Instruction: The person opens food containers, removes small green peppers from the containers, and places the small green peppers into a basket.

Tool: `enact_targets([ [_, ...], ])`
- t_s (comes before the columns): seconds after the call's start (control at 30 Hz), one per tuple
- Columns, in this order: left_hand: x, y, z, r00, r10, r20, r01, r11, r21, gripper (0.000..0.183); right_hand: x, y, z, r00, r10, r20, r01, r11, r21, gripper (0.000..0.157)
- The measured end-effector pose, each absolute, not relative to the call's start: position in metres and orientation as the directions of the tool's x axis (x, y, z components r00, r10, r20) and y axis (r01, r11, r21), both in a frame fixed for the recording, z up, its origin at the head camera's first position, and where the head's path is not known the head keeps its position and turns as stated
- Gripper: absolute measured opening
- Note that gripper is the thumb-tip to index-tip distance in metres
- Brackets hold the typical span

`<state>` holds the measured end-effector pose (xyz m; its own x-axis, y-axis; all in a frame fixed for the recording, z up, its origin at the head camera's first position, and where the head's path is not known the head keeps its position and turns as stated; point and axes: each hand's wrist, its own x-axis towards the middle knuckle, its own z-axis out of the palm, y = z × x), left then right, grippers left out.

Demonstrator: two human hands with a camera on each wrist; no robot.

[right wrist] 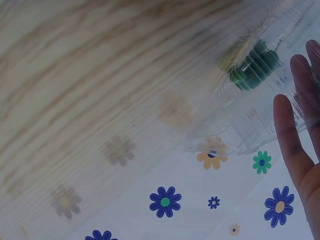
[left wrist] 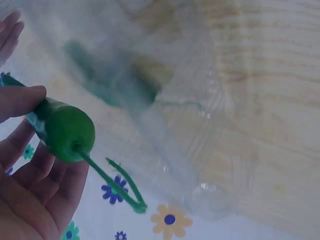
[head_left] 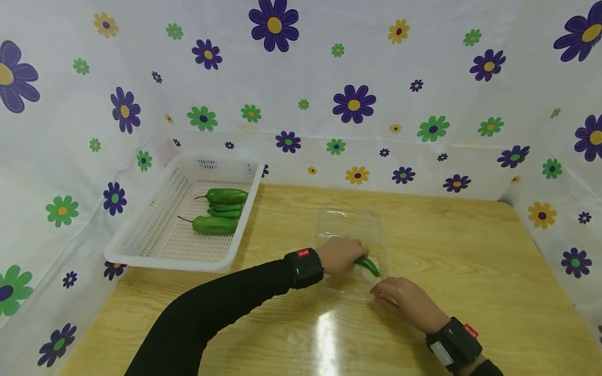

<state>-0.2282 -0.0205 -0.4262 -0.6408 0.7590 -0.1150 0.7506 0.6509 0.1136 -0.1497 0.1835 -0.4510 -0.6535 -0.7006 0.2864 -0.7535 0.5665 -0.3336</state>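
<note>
A green pepper (left wrist: 70, 131) with a long bent stem is gripped between the thumb and fingers of my left hand (head_left: 340, 255). In the head view, the pepper's far end sticks out to the right of that hand. Beneath it lies a clear plastic container (head_left: 350, 222), opened out on the table. A blurred green shape shows in the clear plastic in the left wrist view. My right hand (head_left: 408, 302) is by the container's front right corner, holding nothing. In the right wrist view, its fingers (right wrist: 285, 120) reach out beside the clear plastic.
To the left, a white perforated basket (head_left: 174, 263) stands on the wooden table (head_left: 461, 250) with several green peppers (head_left: 215, 225) in its right part. White cloth with flower prints (head_left: 354, 105) hangs behind the table and at both sides.
</note>
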Motion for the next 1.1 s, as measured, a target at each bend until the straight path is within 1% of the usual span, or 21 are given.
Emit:
enact_targets([
  [0.17,-0.229,-0.037,-0.404,-0.655,0.750,-0.097,0.741,0.662,0.115,0.019,-0.150,0.183,-0.449,-0.659,-0.703,0.267,-0.748,0.574,-0.333,0.017],
  [0.27,-0.230,-0.052,-0.394,-0.667,0.742,-0.065,0.733,0.669,0.121,0.018,-0.151,0.182,-0.449,-0.643,-0.710,0.287,-0.763,0.561,-0.321,0.017],
  [0.37,-0.231,-0.067,-0.380,-0.679,0.734,-0.036,0.721,0.675,0.155,0.018,-0.151,0.182,-0.449,-0.633,-0.709,0.310,-0.773,0.556,-0.307,0.018],
  [0.47,-0.233,-0.083,-0.368,-0.690,0.724,-0.007,0.712,0.680,0.177,0.018,-0.151,0.182,-0.449,-0.637,-0.706,0.310,-0.769,0.560,-0.307,0.018],
  [0.67,-0.237,-0.115,-0.348,-0.724,0.690,0.014,0.682,0.712,0.166,0.016,-0.151,0.182,-0.448,-0.645,-0.706,0.291,-0.762,0.567,-0.314,0.018],
  [0.77,-0.239,-0.131,-0.337,-0.744,0.668,0.017,0.658,0.729,0.188,0.018,-0.150,0.182,-0.448,-0.644,-0.704,0.300,-0.764,0.567,-0.309,0.019],
  [0.97,-0.254,-0.168,-0.317,-0.818,0.575,0.016,0.563,0.796,0.223,0.021,-0.151,0.183,-0.449,-0.643,-0.701,0.308,-0.764,0.566,-0.309,0.019],
  [1.1,-0.272,-0.202,-0.307,-0.897,0.441,0.006,0.431,0.873,0.226,0.024,-0.152,0.183,-0.450,-0.644,-0.698,0.313,-0.764,0.569,-0.303,0.019],
])
